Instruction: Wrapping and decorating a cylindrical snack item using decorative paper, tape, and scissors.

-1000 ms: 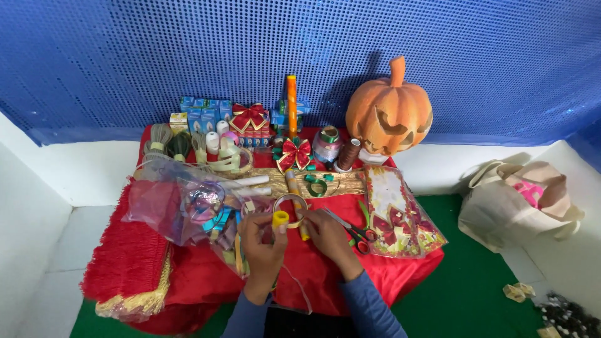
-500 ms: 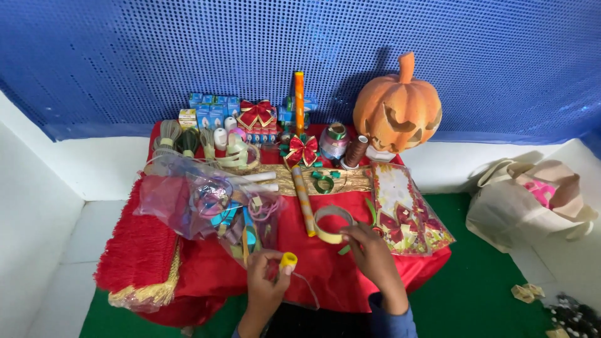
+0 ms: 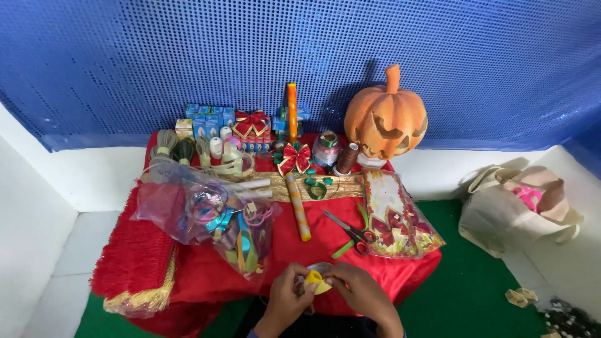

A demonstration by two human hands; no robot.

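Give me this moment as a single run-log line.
left hand: on yellow ribbon roll | right hand: on same roll | scissors: lying on red cloth, untouched

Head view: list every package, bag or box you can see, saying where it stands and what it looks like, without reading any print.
Small boxes: back left of the table, a blue and white row.
Clear plastic bag: front left, crumpled, full of coloured ribbons.
Flat clear packet: right side, red bows inside.
Cloth bag: floor at right, beige, open, something pink inside.
No screens or signs.
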